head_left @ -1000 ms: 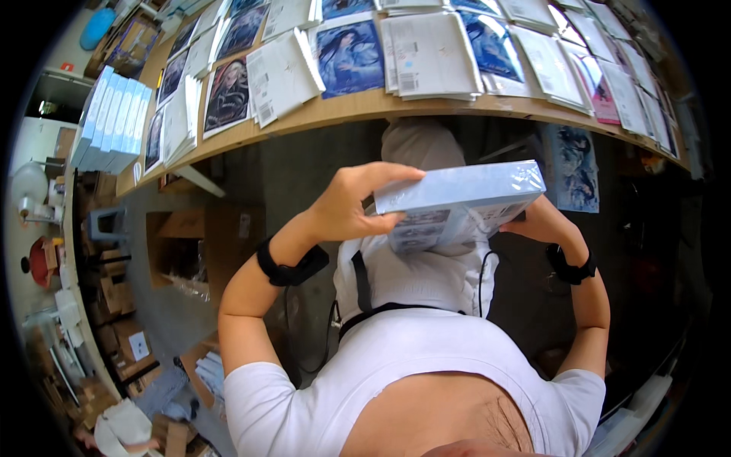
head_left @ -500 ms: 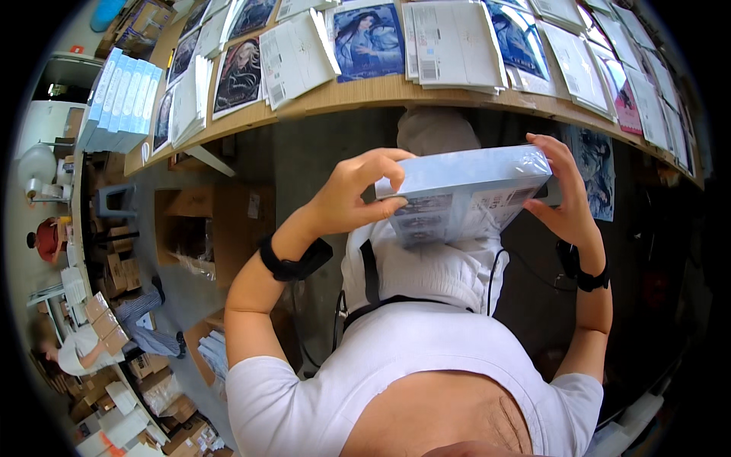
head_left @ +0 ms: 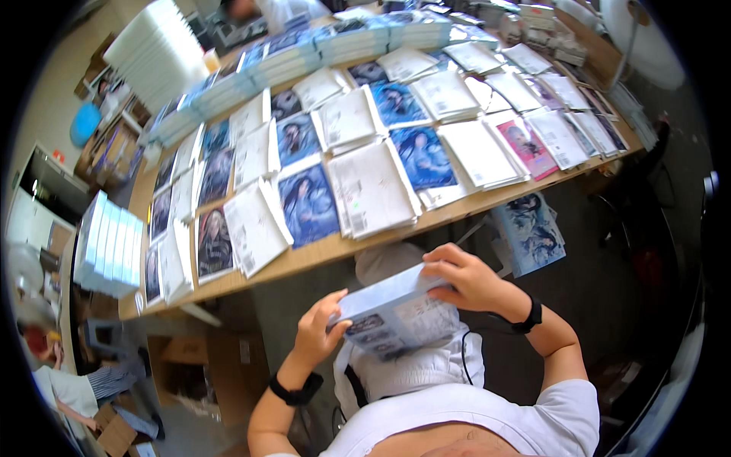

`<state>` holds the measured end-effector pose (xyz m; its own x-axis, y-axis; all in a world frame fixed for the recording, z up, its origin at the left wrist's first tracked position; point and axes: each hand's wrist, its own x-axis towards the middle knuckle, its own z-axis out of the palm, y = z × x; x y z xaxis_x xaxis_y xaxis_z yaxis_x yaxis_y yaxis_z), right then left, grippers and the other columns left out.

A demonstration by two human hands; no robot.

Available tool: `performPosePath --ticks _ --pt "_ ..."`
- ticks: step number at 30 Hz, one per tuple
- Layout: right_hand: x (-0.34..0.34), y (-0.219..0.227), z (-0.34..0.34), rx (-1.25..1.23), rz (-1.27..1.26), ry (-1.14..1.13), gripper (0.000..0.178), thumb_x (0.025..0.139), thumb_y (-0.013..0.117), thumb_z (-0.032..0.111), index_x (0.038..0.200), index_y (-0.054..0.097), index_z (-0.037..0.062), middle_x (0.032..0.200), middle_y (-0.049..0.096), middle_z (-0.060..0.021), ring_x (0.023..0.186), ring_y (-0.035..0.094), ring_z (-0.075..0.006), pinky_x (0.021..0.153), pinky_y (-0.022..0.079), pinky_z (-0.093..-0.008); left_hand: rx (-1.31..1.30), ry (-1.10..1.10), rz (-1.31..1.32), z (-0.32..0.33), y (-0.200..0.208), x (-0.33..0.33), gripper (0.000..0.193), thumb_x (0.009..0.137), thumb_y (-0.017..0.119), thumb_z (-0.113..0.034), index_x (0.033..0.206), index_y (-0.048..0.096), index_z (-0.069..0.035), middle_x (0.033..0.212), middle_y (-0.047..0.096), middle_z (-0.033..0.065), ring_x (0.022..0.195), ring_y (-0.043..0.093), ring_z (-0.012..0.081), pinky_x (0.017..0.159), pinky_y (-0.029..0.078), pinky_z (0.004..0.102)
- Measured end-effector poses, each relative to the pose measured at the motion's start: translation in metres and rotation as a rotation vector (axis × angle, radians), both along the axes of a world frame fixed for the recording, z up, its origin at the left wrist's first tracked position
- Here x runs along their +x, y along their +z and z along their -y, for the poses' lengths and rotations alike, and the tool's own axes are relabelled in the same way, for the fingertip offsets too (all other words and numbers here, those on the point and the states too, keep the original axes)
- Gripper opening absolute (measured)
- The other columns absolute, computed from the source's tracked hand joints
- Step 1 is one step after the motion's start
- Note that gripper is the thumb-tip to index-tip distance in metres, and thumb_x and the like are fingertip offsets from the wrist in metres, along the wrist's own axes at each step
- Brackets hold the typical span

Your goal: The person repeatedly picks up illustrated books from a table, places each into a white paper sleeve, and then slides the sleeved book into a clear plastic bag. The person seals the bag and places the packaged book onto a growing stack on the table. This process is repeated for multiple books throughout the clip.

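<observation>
Pinching a pale-blue rectangular box with fingers, left hand and right hand are not yet setting it down.

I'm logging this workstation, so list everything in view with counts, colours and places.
held box: one, pale blue, between both grips
table: one, light brown, ahead
white packets: many, white, in rows on the table
picture cards: many, mostly blue or dark, among the packets
far stacks: several, blue and white, table's far side
box row: several, blue and white, table's left
tall stack: one, white, far left
carton: one, brown, floor left
co-worker: one, white top, lower left
background clutter: too blurred to count
wristbands: two, black, own wrists
left grip: one, box's left end
right grip: one, box's right end
</observation>
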<state>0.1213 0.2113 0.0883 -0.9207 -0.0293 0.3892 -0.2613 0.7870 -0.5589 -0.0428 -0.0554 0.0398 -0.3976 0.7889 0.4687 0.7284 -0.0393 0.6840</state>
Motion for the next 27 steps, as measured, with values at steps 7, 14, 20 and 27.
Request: performPosePath --ticks 7,14,20,27 --pt "-0.009 -0.01 0.002 0.304 -0.141 -0.042 0.031 0.078 0.067 0.035 0.089 0.052 0.0095 0.084 0.049 -0.007 0.075 0.054 -0.0216 0.067 0.047 -0.032 -0.046 0.016 -0.148 -0.009 -0.016 0.001 0.027 0.094 0.051 -0.027 0.093 0.039 -0.003 0.115 0.056 0.0261 0.095 0.059 0.0414 0.08 0.05 0.0415" --pt "-0.022 -0.011 0.012 0.293 -0.182 0.022 0.03 0.081 0.065 0.033 0.084 0.051 0.0065 0.084 0.045 -0.0081 0.075 0.05 -0.021 0.064 0.047 -0.0303 -0.07 0.049 -0.134 -0.003 -0.019 0.006 0.032 0.097 0.042 -0.035 0.095 0.036 -0.003 0.109 0.057 0.0265 0.093 0.059 0.0423 0.078 0.049 0.0428" --pt "-0.022 -0.018 0.005 0.255 -0.18 0.017 0.028 0.082 0.064 0.029 0.08 0.052 0.0045 0.084 0.044 -0.0091 0.074 0.051 -0.0222 0.064 0.048 -0.0316 -0.105 0.024 -0.021 -0.01 -0.015 0.007 0.031 0.097 0.043 -0.035 0.092 0.039 -0.004 0.107 0.058 0.0241 0.095 0.058 0.0415 0.081 0.048 0.0446" --pt "-0.016 -0.013 0.014 0.204 -0.187 -0.128 0.024 0.079 0.066 0.025 0.078 0.052 0.0047 0.08 0.044 -0.0099 0.069 0.052 -0.0235 0.06 0.047 -0.0327 -0.33 0.111 -0.467 -0.04 0.028 0.02 0.023 0.081 0.061 -0.012 0.097 0.048 -0.003 0.123 0.051 0.0191 0.118 0.046 0.0395 0.1 0.033 0.0536"
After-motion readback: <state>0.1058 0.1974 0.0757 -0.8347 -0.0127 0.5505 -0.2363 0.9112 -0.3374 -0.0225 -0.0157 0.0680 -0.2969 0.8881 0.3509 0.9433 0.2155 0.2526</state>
